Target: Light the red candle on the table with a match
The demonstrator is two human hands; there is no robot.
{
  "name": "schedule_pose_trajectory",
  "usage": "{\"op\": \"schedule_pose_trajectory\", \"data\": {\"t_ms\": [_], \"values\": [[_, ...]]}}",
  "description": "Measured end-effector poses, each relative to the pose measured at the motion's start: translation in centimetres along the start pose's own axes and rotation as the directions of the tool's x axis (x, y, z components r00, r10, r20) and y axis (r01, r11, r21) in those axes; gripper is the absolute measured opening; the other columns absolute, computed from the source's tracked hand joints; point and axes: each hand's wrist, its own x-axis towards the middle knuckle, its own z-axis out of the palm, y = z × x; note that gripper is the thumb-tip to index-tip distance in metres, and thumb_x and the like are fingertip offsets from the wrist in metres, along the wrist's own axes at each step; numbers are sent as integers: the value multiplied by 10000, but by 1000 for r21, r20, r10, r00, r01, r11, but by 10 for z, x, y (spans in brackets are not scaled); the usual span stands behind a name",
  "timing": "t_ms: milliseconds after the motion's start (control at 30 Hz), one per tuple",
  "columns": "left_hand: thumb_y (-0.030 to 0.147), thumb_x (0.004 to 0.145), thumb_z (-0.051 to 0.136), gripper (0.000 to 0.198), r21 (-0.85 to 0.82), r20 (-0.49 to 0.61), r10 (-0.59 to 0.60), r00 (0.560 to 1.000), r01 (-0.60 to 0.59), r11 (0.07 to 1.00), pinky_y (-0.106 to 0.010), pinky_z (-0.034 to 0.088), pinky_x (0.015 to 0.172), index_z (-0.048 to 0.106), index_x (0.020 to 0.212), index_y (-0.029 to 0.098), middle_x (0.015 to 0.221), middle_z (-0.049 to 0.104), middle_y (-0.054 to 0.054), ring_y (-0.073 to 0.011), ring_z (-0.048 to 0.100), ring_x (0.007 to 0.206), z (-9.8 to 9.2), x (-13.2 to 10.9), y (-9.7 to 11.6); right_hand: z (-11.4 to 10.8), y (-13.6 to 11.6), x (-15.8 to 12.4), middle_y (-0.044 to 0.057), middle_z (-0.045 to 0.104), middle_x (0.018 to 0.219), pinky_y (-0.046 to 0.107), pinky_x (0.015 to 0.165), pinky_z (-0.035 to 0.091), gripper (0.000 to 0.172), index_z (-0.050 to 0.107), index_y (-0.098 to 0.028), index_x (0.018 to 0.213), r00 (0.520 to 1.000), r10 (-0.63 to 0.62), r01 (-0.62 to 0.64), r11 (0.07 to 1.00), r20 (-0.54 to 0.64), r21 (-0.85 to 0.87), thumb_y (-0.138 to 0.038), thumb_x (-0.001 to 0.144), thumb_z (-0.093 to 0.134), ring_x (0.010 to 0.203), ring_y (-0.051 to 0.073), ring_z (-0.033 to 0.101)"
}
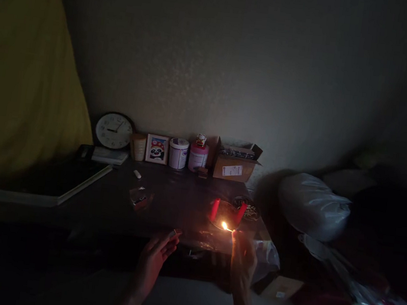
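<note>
A burning match (228, 229) is pinched in the fingers of my right hand (243, 259), its flame pointing left over the near rim of a round dish. Two red candles stand there, the left candle (215, 209) upright and the right candle (241, 211) tilted slightly; I see no flame on either. My left hand (153, 260) is at the table's front edge, fingers curled around a small matchbox (175, 233), mostly in shadow. Beyond the right candle, a dark bowl (252, 210) contains many thin pale sticks.
Along the wall stand a clock (113, 130), a wooden cup (138, 147), a panda picture (157, 149), two canisters (178, 154) and an open carton (233, 168). A small packet (138, 198) lies on the dark table (176, 193). White bags (311, 205) sit at right.
</note>
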Motion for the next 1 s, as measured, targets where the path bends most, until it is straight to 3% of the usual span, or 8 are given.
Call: {"op": "schedule_pose_trajectory", "data": {"t_ms": [267, 467, 667, 1000], "values": [[393, 606, 756, 320, -38, -8, 8, 1000, -8, 999, -311, 470, 795, 708, 834, 175, 913, 727, -75, -201, 630, 877, -3, 1, -2, -3, -5, 2, 37, 612, 787, 304, 696, 446, 252, 636, -175, 787, 998, -48, 50, 998, 45, -45, -417, 785, 565, 758, 183, 567], [375, 662, 720, 293, -27, 21, -1, 1000, 1, 1000, -321, 466, 823, 700, 875, 176, 939, 719, -80, -205, 628, 911, -7, 2, -5, -4, -14, 3, 41, 603, 779, 295, 679, 442, 254, 626, -175, 750, 993, -88, 93, 993, 75, -75, -411, 797, 544, 729, 174, 557], [387, 622, 747, 309, -30, 3, -17, 1000, 17, 999, -314, 475, 807, 706, 844, 177, 918, 724, -79, -205, 633, 893, -4, 2, -3, -2, -13, 3, 40, 610, 758, 283, 657, 453, 233, 630, -180, 743, 988, -123, 131, 987, 89, -94, -390, 790, 542, 701, 169, 573], [380, 630, 741, 305, -39, 25, -6, 1000, 7, 999, -306, 485, 798, 710, 857, 180, 919, 728, -76, -208, 643, 892, -7, 5, -10, -1, -13, 1, 35, 668, 774, 259, 631, 458, 247, 645, -184, 838, 986, -47, 55, 997, 161, -48, -401, 769, 549, 716, 181, 609]]}}
